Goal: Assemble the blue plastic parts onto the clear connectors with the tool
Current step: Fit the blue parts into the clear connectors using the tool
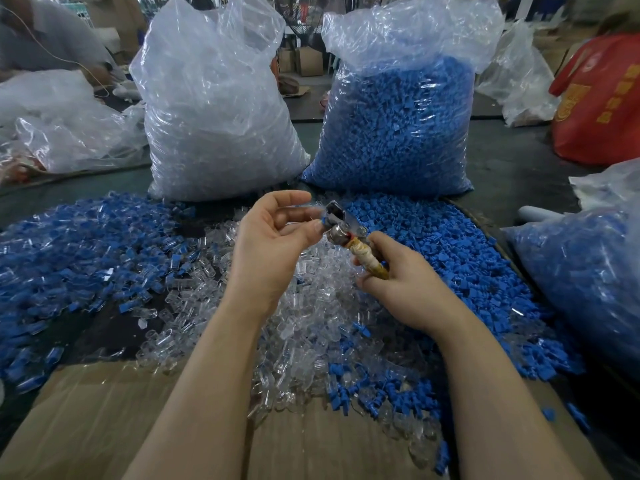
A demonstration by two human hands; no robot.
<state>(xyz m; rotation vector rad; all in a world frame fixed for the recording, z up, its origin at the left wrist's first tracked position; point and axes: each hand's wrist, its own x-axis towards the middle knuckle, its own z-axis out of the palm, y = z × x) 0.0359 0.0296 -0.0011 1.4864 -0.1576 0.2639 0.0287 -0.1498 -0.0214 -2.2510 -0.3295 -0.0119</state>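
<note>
Clear bag (214,109) filled with clear connectors; second bag (398,123) filled with blue parts. Loose piles of both spread on surface (114,327). Tool (349,233) gripped by right hand (398,282); small blue part (324,221) pinched at tool head by left hand (273,240).

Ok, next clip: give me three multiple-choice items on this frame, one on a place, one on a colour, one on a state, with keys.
1. Where does the bag of blue parts stand?
A. right of the bag of clear connectors
B. left of it
C. on the cardboard

2. What colour is the piece at the tool head?
A. red
B. blue
C. green

3. What is the right hand doing?
A. lying flat
B. gripping the tool's handle
C. reaching into a bag

Key: 1 A, the two bags stand side by side, blue on the right. 2 B, a blue bit shows by the left hand's fingertips. 3 B, its fingers curl round the handle.
</note>
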